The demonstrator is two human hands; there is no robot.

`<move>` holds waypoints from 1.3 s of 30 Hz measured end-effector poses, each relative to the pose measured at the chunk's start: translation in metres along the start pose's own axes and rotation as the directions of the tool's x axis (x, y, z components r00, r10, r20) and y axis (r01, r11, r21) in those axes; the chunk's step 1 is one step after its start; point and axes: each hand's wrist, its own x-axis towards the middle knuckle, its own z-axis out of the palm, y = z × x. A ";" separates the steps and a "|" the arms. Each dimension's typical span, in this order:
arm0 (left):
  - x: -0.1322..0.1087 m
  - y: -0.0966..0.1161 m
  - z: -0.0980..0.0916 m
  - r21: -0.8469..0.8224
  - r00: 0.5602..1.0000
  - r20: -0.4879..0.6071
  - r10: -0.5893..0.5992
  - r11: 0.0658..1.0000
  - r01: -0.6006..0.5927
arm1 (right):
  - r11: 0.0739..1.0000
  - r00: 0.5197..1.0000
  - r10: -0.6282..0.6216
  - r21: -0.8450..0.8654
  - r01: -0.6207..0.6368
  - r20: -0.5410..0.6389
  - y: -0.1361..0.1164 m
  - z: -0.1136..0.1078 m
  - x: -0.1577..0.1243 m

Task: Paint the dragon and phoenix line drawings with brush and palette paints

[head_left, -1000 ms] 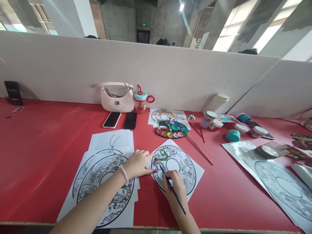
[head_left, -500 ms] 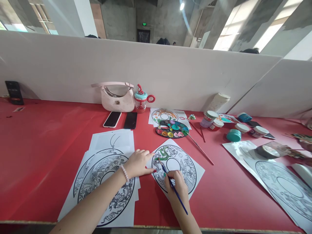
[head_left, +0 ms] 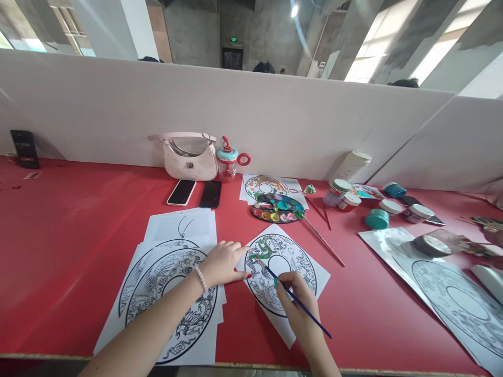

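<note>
One blue paintbrush point(head_left: 271, 272) is grasped by right hand point(head_left: 302, 293) over dragon colouring sheet point(head_left: 280, 265), near front edge of tabletop point(head_left: 365, 314); sheet's left side is touched by unclenched left hand point(head_left: 220, 263).

Single head-height view, forward and down across the red table point(head_left: 373, 309).

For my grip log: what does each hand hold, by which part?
The right hand holds the brush by its handle, nearer the bristle end. The left hand grips nothing; it touches the left side of the sheet.
</note>
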 end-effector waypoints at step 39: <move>0.001 0.000 0.000 0.015 1.000 0.012 -0.004 1.000 0.003 | 0.970 0.965 -0.220 -0.075 0.232 0.141 -0.013 0.000 0.021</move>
